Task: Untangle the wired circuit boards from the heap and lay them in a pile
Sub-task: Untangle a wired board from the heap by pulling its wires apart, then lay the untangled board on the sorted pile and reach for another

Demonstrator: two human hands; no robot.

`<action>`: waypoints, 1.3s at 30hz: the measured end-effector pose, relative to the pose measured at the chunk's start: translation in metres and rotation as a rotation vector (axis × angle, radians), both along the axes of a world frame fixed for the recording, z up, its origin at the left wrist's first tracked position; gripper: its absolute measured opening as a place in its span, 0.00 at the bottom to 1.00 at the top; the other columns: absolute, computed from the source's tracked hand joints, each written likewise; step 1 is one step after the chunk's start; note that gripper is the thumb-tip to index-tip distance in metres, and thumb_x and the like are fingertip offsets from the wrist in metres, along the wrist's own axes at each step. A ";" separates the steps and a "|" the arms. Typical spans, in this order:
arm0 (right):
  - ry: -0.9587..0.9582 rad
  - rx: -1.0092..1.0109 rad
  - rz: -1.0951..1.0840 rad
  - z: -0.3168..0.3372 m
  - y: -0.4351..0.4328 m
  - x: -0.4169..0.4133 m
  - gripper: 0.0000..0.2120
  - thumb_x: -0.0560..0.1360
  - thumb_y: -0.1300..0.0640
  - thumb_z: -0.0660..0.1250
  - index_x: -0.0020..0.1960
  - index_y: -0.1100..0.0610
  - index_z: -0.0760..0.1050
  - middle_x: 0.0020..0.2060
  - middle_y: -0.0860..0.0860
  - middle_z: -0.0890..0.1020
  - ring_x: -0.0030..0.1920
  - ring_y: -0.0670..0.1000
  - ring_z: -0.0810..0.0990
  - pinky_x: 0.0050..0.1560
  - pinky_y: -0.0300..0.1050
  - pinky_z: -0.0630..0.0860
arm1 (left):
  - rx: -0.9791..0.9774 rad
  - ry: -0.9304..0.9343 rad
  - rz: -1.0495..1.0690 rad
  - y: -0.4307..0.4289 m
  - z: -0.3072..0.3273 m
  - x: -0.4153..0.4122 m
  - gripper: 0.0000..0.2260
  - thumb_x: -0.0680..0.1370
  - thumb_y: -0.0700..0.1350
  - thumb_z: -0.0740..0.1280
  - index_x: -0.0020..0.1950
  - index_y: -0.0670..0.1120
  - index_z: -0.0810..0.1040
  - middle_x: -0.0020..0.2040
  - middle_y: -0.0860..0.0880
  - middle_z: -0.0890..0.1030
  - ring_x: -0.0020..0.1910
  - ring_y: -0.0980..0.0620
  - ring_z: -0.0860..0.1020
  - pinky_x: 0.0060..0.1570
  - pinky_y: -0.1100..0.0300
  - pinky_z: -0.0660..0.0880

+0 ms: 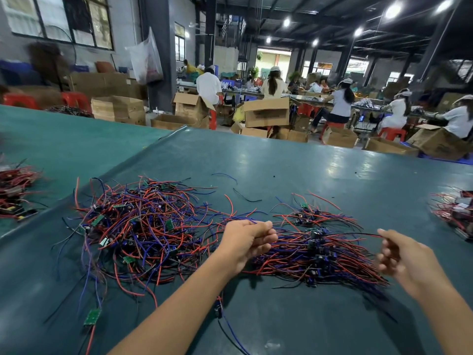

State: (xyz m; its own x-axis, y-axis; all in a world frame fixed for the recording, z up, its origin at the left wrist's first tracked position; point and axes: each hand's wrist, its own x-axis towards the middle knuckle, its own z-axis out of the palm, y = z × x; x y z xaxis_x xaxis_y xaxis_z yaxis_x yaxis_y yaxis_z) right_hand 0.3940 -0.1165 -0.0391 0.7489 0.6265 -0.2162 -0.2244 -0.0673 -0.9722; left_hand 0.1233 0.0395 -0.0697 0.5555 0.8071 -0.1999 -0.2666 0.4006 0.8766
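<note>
A tangled heap [143, 231] of small green circuit boards with red, blue and black wires lies at centre left on the green table [281, 170]. To its right sits a flatter pile [317, 252] of boards with their wires laid out sideways. My left hand [245, 242] hovers between heap and pile, its fingers curled round a few wires. A wired board [314, 234] hangs stretched between my hands above the pile. My right hand [407, 257], slightly blurred, pinches the red wire ends at its fingertips. A loose board [92, 316] with a red wire lies near the front left.
Another small board on wires [218, 307] dangles below my left forearm. Bundles of red-wired parts lie at the left edge [15, 193] and right edge [455, 211] of the table. Beyond the far edge are cardboard boxes [266, 111], red stools and several seated workers.
</note>
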 end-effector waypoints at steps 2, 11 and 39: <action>0.049 -0.042 -0.042 -0.008 0.002 0.007 0.14 0.76 0.59 0.71 0.35 0.56 0.69 0.20 0.49 0.70 0.19 0.49 0.69 0.19 0.39 0.68 | -0.064 0.042 0.027 0.002 0.002 0.012 0.04 0.78 0.36 0.70 0.44 0.38 0.79 0.34 0.44 0.84 0.31 0.53 0.83 0.28 0.64 0.77; 0.161 -0.130 -0.110 -0.029 0.019 0.016 0.14 0.77 0.60 0.70 0.35 0.57 0.71 0.19 0.49 0.72 0.21 0.48 0.74 0.22 0.38 0.74 | -0.247 0.008 0.120 0.015 -0.001 0.021 0.04 0.78 0.31 0.67 0.44 0.32 0.77 0.33 0.38 0.84 0.26 0.50 0.82 0.24 0.63 0.77; -1.025 0.272 0.150 -0.020 0.067 -0.188 0.11 0.77 0.59 0.71 0.57 0.48 0.77 0.26 0.45 0.73 0.27 0.46 0.71 0.33 0.42 0.69 | 0.943 1.078 -0.097 0.075 0.062 -0.134 0.08 0.77 0.47 0.73 0.55 0.48 0.83 0.46 0.51 0.85 0.40 0.58 0.81 0.44 0.64 0.77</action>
